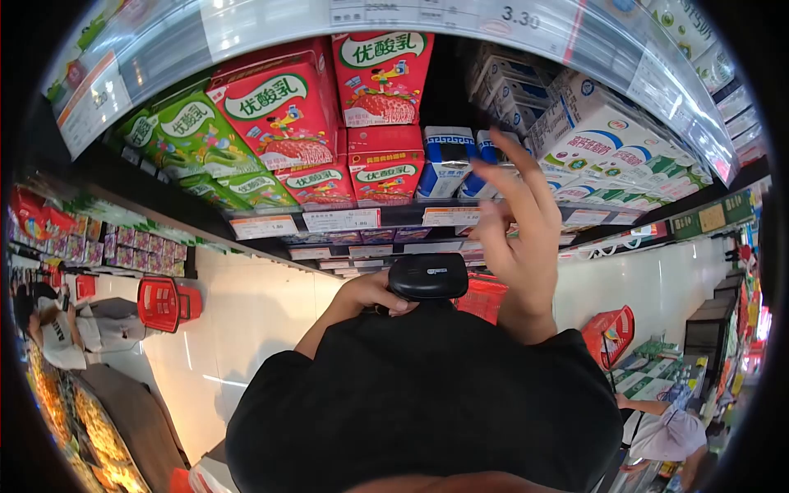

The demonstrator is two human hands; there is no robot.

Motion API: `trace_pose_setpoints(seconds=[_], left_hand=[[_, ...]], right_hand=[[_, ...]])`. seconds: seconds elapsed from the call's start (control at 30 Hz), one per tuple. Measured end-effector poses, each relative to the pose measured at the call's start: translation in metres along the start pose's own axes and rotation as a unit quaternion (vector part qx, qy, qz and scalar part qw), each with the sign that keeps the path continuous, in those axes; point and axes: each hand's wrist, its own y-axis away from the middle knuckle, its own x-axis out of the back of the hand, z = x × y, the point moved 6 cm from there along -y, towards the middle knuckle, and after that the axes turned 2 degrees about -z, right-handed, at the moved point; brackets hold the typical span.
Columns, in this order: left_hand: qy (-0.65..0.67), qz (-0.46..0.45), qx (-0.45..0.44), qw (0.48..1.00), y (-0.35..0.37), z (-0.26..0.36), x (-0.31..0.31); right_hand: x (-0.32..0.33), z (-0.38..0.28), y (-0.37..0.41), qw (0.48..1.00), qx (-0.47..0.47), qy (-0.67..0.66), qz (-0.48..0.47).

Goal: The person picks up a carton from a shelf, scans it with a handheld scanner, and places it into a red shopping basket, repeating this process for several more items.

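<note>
My right hand is raised in front of the shelf with its fingers apart and nothing in them. Behind its fingertips stand blue-and-white milk cartons. White yogurt drink cartons are stacked just to the right, and red yogurt drink cartons to the left. Close to my body, my left hand is bent closed, partly covered by a black rounded device. What its fingers grip is hidden. A red shopping basket shows below the shelf, between my hands.
Green drink cartons fill the shelf's left end. Price tags line its front edge, and an upper shelf edge overhangs. One person stands in the left aisle by a red basket; another person is at lower right.
</note>
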Motion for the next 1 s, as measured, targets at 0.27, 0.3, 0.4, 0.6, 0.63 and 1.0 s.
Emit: trace_pose_setpoints(seconds=[0.27,0.3,0.4,0.6,0.63,1.0], left_hand=[[0.05,-0.03,0.028,0.998,0.021,-0.005,0.021],[0.053,-0.04,0.034,0.997,0.023,-0.006,0.021],[0.027,-0.048,0.056,0.997,0.029,-0.006,0.021],[0.045,-0.075,-0.013,0.996,0.038,0.01,0.027],[0.046,-0.078,-0.012,0.996,0.039,0.009,0.029],[0.026,-0.06,-0.014,0.998,0.051,0.012,0.036]], right_hand=[[-0.026,0.008,-0.022,0.975,-0.041,0.197,-0.097],[-0.027,0.006,-0.023,0.972,-0.017,0.21,-0.101],[-0.025,0.01,-0.022,0.968,-0.029,0.223,-0.108],[-0.022,0.007,-0.027,0.971,-0.038,0.205,-0.113],[-0.022,0.011,-0.028,0.974,-0.049,0.187,-0.118],[-0.019,0.024,-0.014,0.98,-0.184,-0.017,-0.075]])
